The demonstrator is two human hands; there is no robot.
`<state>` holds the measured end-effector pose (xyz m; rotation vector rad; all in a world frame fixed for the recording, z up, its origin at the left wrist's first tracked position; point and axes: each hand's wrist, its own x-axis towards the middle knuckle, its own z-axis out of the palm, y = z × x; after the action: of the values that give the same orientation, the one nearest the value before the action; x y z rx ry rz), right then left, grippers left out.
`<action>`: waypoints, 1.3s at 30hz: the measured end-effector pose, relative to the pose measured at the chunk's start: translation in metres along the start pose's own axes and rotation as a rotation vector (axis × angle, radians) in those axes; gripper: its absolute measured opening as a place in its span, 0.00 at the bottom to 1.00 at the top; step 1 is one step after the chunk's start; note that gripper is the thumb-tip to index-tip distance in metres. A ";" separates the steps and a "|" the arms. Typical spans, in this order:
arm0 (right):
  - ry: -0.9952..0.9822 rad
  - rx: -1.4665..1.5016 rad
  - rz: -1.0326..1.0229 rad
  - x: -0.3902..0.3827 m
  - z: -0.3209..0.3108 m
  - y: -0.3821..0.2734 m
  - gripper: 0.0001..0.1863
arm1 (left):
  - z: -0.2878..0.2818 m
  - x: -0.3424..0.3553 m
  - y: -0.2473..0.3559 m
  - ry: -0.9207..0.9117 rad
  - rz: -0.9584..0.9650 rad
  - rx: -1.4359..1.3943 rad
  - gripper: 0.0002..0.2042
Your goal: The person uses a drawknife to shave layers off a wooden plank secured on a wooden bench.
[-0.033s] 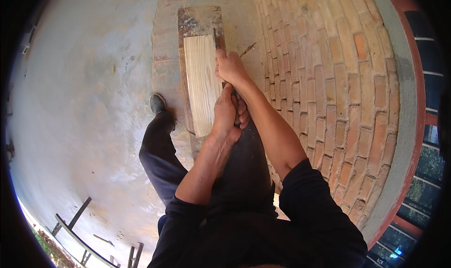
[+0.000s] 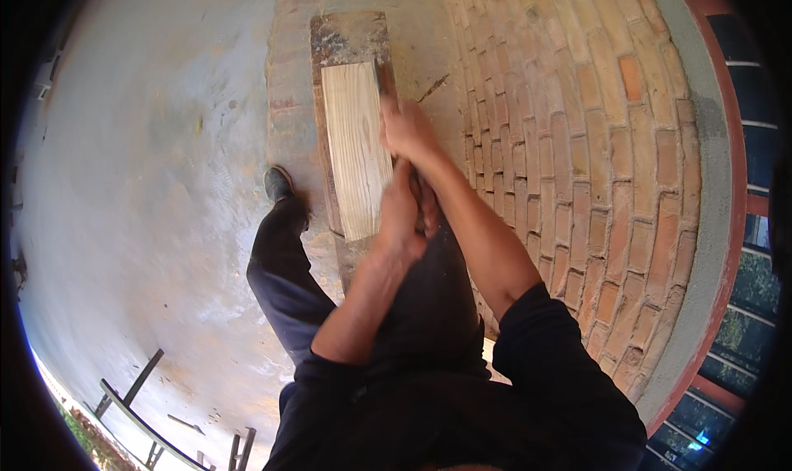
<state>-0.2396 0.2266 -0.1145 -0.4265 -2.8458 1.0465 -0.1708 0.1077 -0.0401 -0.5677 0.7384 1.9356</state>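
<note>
A pale wooden board (image 2: 351,153) with visible grain lies lengthwise on a dark, worn bench plank (image 2: 351,35). Along the board's right edge runs a dark slim tool (image 2: 379,77), mostly covered by my hands; its kind cannot be made out. My right hand (image 2: 407,129) is closed on its upper part, close to the board's edge. Just below, my left hand (image 2: 402,205) wraps the lower end of the same tool, fingers curled on the right side. Both hands are somewhat blurred by motion.
My left shoe (image 2: 278,182) stands on the concrete floor (image 2: 165,199) beside the bench. A brick surface (image 2: 577,174) runs along the right, up to barred windows (image 2: 747,289). At the lower left is a metal frame (image 2: 136,415), with a small tool-like object (image 2: 186,424) nearby.
Both hands have shifted slightly downward, toward me, and look more blurred. The board lies in about the same place.
</note>
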 end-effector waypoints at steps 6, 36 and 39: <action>-0.141 0.575 0.355 -0.039 -0.004 0.007 0.19 | 0.002 -0.037 -0.034 -0.003 -0.057 0.010 0.21; -0.109 0.587 0.410 0.031 -0.008 0.001 0.11 | 0.015 0.018 0.014 -0.032 0.121 0.148 0.21; 0.206 -0.170 -0.258 0.004 0.013 0.034 0.06 | -0.004 0.007 -0.029 0.031 0.178 0.180 0.18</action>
<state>-0.2375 0.2444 -0.1461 -0.1598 -2.7199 0.6771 -0.1480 0.1196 -0.0548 -0.4346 1.0002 1.9997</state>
